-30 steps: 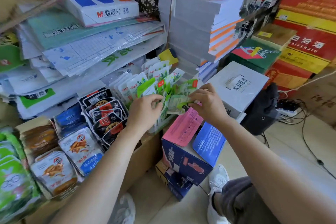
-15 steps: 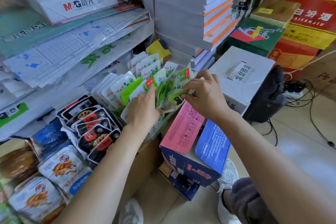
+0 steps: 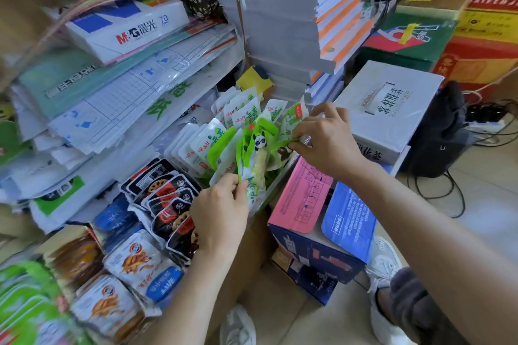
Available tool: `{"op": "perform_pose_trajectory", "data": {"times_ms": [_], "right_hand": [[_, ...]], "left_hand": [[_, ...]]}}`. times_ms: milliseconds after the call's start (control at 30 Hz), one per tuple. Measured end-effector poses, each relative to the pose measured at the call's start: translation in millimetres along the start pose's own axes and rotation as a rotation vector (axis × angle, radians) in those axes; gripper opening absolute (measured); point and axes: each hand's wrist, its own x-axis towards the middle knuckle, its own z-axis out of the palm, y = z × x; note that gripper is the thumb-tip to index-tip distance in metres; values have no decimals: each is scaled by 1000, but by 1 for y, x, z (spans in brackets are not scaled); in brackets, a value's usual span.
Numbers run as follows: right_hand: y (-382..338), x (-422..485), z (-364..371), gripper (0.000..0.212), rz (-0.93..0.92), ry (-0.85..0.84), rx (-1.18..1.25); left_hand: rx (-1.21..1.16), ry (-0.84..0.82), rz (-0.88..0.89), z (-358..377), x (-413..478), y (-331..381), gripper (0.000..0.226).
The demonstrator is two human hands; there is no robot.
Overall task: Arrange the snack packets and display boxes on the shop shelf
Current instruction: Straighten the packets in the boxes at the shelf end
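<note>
Green and white snack packets (image 3: 253,137) stand bunched in a clear display box on the low shelf. My left hand (image 3: 221,210) grips the lower edge of a pale green panda packet (image 3: 259,159) at the front of the bunch. My right hand (image 3: 322,140) pinches the corner of another green packet (image 3: 291,123) at the bunch's right side. White packets with red marks (image 3: 201,145) stand in a row just left of them. Black and red packets (image 3: 165,193) fill the box further left.
White-orange and blue packets (image 3: 134,263) and brown packets (image 3: 75,260) sit in cardboard boxes at lower left. Stacked paper (image 3: 134,25) lies on the shelf above. A pink and blue carton (image 3: 322,221) and a white carton (image 3: 389,109) stand right. Cables (image 3: 448,185) cross the floor.
My left hand slid down to the bottom of the green bunch. My right hand moved slightly right, still pinching a green packet. The camera view shifted.
</note>
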Motion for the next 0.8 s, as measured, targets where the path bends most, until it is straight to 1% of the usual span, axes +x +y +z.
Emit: {"op": "perform_pose_trajectory", "data": {"times_ms": [167,233,300,367,400,433,467,533,600,633,667,700,733,800], "right_hand": [[-10,4,4,14,-25,-12,46],[-9,8,6,21,-7,-26,89],[-6,9,6,35,42,-38,166],[-2,9,4,57,96,-79,225],[-1,9,2,67,107,-114,242],[0,9,1,71,103,-143,252],[0,8,0,69,92,-164,257],[-3,8,0,58,66,-186,239],[-8,7,1,49,31,-205,207],[-11,7,2,46,13,-218,197],[-13,6,3,44,-7,-225,187],[-15,5,5,43,-28,-228,170],[-18,4,7,44,-49,-227,148],[-23,3,9,46,-67,-225,114]], "left_hand": [[-181,103,-53,-4,-10,0,20],[-271,138,-110,-2,-8,0,23],[-329,154,-143,1,-5,1,26],[-313,89,-137,6,-2,2,28],[-257,27,-126,8,-1,3,30],[-187,-36,-108,10,-2,2,34],[-125,-85,-102,9,-2,2,37],[-75,-138,-88,5,-2,-1,37],[-92,-124,-71,-2,-1,-1,26],[-124,-83,-68,-5,0,0,21],[-162,-36,-78,-9,2,4,33],[-208,-7,-92,-11,5,5,49],[-252,3,-105,-13,9,6,60],[-293,-20,-94,-13,17,6,71]]}}
